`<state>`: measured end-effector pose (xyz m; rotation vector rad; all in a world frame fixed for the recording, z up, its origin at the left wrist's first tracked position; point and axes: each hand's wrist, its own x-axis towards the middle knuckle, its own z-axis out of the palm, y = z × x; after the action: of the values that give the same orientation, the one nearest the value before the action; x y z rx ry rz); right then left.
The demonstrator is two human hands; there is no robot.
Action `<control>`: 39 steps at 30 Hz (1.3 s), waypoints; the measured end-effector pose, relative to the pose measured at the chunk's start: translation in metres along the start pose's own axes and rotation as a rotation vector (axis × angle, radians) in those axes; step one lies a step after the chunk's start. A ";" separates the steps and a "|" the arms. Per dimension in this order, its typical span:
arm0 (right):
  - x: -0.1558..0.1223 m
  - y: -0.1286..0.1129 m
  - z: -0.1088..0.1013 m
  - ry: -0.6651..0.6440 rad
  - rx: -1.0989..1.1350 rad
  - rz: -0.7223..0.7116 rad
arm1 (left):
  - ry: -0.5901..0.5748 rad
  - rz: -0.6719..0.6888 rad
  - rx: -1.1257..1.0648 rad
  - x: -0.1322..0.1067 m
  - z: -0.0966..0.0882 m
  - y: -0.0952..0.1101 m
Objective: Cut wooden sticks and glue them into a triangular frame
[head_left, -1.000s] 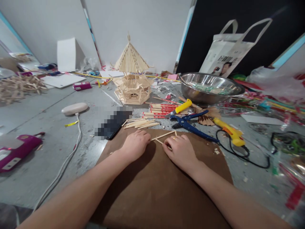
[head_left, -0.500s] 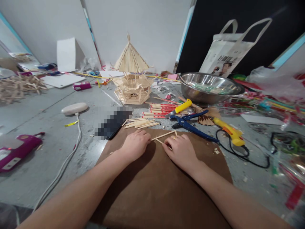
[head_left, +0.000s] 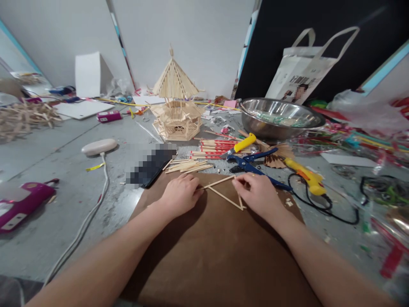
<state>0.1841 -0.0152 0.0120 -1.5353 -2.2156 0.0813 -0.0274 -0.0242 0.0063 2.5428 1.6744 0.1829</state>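
Thin wooden sticks (head_left: 225,198) form a narrow triangle on a brown sheet (head_left: 198,251). My left hand (head_left: 182,194) is closed at the triangle's left end, its fingertips on the end of the upper stick. At the upper right corner my right hand (head_left: 259,192) pinches the frame, thumb and forefinger together, partly covering the short right-hand stick. Just beyond the sheet lies a small pile of loose sticks (head_left: 188,166).
Behind stands a stick-built pagoda model (head_left: 177,117). A phone (head_left: 151,166) lies left of the loose sticks. Rightward are a yellow utility knife (head_left: 244,143), blue cutters (head_left: 247,165), a yellow glue gun (head_left: 306,177) with a black cord and a steel bowl (head_left: 281,128).
My right hand has moved right and slightly up along the triangle, uncovering its lower stick and lower right corner. My left hand stays at the left end.
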 end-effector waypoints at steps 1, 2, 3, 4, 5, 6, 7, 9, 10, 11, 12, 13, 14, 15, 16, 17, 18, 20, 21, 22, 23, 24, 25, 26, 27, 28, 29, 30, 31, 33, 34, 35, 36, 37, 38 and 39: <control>0.002 0.006 -0.003 0.005 0.011 0.050 | 0.004 0.002 0.001 0.000 0.000 0.000; 0.003 0.012 -0.005 -0.007 0.007 0.105 | 0.005 0.002 0.002 0.000 -0.001 -0.001; 0.004 0.017 -0.007 -0.033 -0.008 0.159 | 0.004 -0.002 0.005 0.000 -0.001 -0.001; 0.005 0.021 -0.009 -0.073 -0.024 0.204 | -0.001 -0.009 0.007 0.000 -0.002 -0.001; 0.006 0.025 -0.010 -0.118 -0.041 0.236 | -0.007 -0.018 0.011 0.000 -0.003 -0.002; 0.006 0.027 -0.011 -0.160 -0.052 0.253 | -0.014 -0.030 0.014 0.000 -0.004 -0.002; 0.006 0.029 -0.011 -0.196 -0.052 0.255 | -0.025 -0.039 0.016 0.000 -0.005 -0.003; 0.006 0.030 -0.009 -0.232 -0.031 0.229 | -0.045 -0.054 0.019 0.000 -0.008 -0.004; 0.005 0.030 -0.008 -0.239 -0.012 0.209 | -0.054 -0.060 0.023 0.000 -0.009 -0.005; 0.004 0.029 -0.007 -0.244 0.011 0.188 | -0.063 -0.066 0.028 0.001 -0.009 -0.006; 0.004 0.027 -0.006 -0.249 0.032 0.173 | -0.070 -0.069 0.034 0.001 -0.009 -0.007; 0.003 0.026 -0.005 -0.256 0.048 0.165 | -0.074 -0.072 0.042 0.001 -0.009 -0.008; 0.003 0.024 -0.004 -0.264 0.059 0.163 | -0.075 -0.074 0.050 0.001 -0.008 -0.010; 0.002 0.022 -0.004 -0.274 0.069 0.162 | -0.073 -0.072 0.056 0.001 -0.008 -0.011; 0.002 0.021 -0.004 -0.281 0.076 0.161 | -0.069 -0.070 0.060 0.002 -0.007 -0.011; 0.002 0.020 -0.003 -0.286 0.082 0.159 | -0.060 -0.070 0.062 0.002 -0.006 -0.012; 0.002 0.020 -0.003 -0.286 0.088 0.154 | -0.044 -0.074 0.063 0.002 -0.006 -0.013; 0.002 0.019 -0.003 -0.274 0.101 0.150 | 0.013 -0.095 0.069 0.003 -0.006 -0.016; 0.002 0.020 -0.003 -0.265 0.108 0.151 | 0.048 -0.112 0.077 0.004 -0.007 -0.018; 0.003 0.020 -0.003 -0.254 0.115 0.154 | 0.082 -0.131 0.089 0.005 -0.008 -0.020; 0.003 0.021 -0.003 -0.242 0.123 0.159 | 0.110 -0.149 0.106 0.006 -0.008 -0.022; 0.003 0.022 -0.002 -0.231 0.131 0.163 | 0.130 -0.167 0.127 0.007 -0.009 -0.025; 0.003 0.023 -0.002 -0.222 0.139 0.168 | 0.142 -0.184 0.148 0.008 -0.009 -0.028; 0.003 0.023 -0.002 -0.213 0.147 0.172 | 0.146 -0.197 0.167 0.009 -0.008 -0.031; 0.003 0.024 -0.001 -0.203 0.154 0.176 | 0.144 -0.209 0.182 0.010 -0.007 -0.034; 0.004 0.025 -0.001 -0.195 0.160 0.180 | 0.137 -0.217 0.191 0.011 -0.006 -0.037; 0.004 0.025 -0.001 -0.188 0.165 0.182 | 0.127 -0.220 0.195 0.011 -0.005 -0.039; 0.004 0.026 -0.001 -0.181 0.168 0.184 | 0.121 -0.221 0.193 0.012 -0.003 -0.041; 0.004 0.026 -0.001 -0.176 0.168 0.189 | 0.117 -0.223 0.188 0.013 -0.002 -0.043; 0.004 0.027 0.000 -0.173 0.162 0.199 | 0.113 -0.232 0.171 0.014 0.001 -0.045; 0.004 0.028 0.000 -0.172 0.160 0.201 | 0.110 -0.236 0.161 0.015 0.002 -0.046; 0.004 0.028 0.000 -0.171 0.159 0.202 | 0.106 -0.241 0.152 0.015 0.003 -0.047; 0.004 0.029 0.000 -0.170 0.160 0.201 | 0.102 -0.245 0.146 0.016 0.004 -0.048; 0.004 0.029 0.000 -0.170 0.163 0.200 | 0.099 -0.250 0.143 0.016 0.004 -0.049; 0.004 0.030 0.001 -0.170 0.168 0.200 | 0.096 -0.252 0.141 0.016 0.004 -0.049; 0.004 0.030 0.001 -0.169 0.174 0.202 | 0.097 -0.255 0.142 0.016 0.003 -0.050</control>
<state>0.2087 0.0000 0.0038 -1.7019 -2.1053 0.4689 -0.0658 0.0097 -0.0032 2.4182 2.0986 0.1756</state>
